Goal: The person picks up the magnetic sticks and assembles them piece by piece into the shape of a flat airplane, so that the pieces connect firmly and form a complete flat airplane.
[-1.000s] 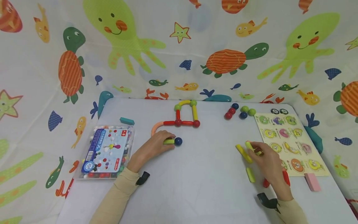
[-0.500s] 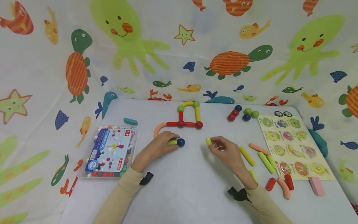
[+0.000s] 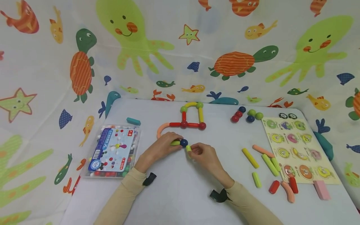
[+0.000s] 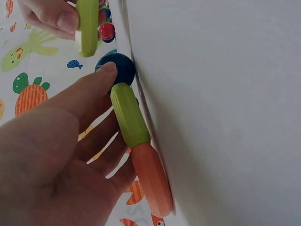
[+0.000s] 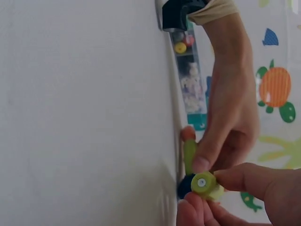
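Observation:
My left hand (image 3: 161, 147) holds a dark blue ball (image 4: 121, 68), thumb on its side and fingers behind. A short green rod (image 4: 130, 115) joins the ball, and an orange rod (image 4: 151, 179) continues from its other end. Between thumb and fingers my right hand (image 3: 207, 157) pinches another light green rod (image 3: 188, 148), right beside the ball in the head view. This rod's end (image 5: 201, 182) faces the right wrist camera and shows a small metal dot. Behind the hands, red rods (image 3: 192, 125), yellow rods, red balls and green balls (image 3: 184, 109) form a linked frame.
A clear box (image 3: 112, 151) of coloured balls stands left, near a teal block (image 3: 133, 121). Loose balls (image 3: 251, 112) lie at the back right. Several loose rods (image 3: 250, 157), a fruit puzzle board (image 3: 284, 129) and a pink block (image 3: 322, 190) are on the right.
My right hand picked a green rod from the pile on the right and carried it left to the blue ball. My left hand kept its hold on the ball's piece.

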Available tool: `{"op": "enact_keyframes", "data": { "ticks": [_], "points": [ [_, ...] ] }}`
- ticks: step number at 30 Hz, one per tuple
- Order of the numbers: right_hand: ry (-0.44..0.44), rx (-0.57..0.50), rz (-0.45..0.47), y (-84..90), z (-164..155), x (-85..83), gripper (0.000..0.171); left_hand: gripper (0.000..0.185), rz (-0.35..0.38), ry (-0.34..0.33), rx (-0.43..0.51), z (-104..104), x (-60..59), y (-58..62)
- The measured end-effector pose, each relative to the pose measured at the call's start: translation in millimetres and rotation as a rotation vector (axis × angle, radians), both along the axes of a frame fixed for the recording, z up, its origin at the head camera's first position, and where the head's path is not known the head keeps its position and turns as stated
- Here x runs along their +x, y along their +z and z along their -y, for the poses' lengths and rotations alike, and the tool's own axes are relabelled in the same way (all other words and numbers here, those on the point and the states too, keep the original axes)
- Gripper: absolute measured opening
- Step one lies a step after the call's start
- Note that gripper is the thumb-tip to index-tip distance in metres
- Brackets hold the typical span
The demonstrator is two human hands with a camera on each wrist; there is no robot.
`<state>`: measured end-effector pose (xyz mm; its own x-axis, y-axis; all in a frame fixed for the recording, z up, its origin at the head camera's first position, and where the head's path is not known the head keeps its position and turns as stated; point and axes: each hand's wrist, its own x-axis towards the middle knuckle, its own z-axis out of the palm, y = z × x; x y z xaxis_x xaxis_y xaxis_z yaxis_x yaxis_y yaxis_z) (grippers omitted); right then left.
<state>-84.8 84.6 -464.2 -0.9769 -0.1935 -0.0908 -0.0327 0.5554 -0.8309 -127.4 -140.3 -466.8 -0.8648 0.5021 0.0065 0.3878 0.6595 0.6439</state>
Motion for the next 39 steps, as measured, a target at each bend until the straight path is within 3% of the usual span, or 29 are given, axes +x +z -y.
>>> {"op": "enact_keyframes", "data": {
  "ticks": [14, 22, 33, 39],
  "points": [
    [-0.038, 0.001, 0.061, -7.0, 10.7, 0.2, 0.023, 0.038, -0.015, 0.004, 0.016, -3.9, -2.3, -2.1],
    [-0.021, -0.078, 0.109, -9.6, 13.1, 0.0, 0.026, 0.038, -0.007, 0.003, 0.018, -3.6, -2.7, -2.3],
    [0.033, -0.01, 0.068, -10.8, 13.0, -1.5, 0.03, 0.036, -0.001, 0.004, 0.013, -0.8, -2.3, -3.4],
    [-0.048, 0.002, 0.014, -2.9, -6.9, -11.7, 0.028, 0.037, 0.005, 0.008, 0.021, 0.1, -1.3, -4.8]
  ]
}}
